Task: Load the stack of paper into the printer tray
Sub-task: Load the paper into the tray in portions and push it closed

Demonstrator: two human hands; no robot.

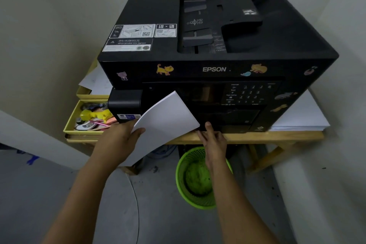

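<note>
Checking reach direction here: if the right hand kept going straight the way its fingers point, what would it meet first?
The right hand points up-forward at the printer, so it would meet its lower front panel, apparently the tray front. The fingertips look at or nearly on it already; depth is unclear. The left hand holds the paper beside it.

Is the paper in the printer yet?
Not yet. The white paper stack is gripped by the left hand in front of the black Epson printer.

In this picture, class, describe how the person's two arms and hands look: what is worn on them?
Both forearms are bare, with no sleeves in view. The left hand and right hand wear no gloves; no rings, watch or bracelets show.
</note>
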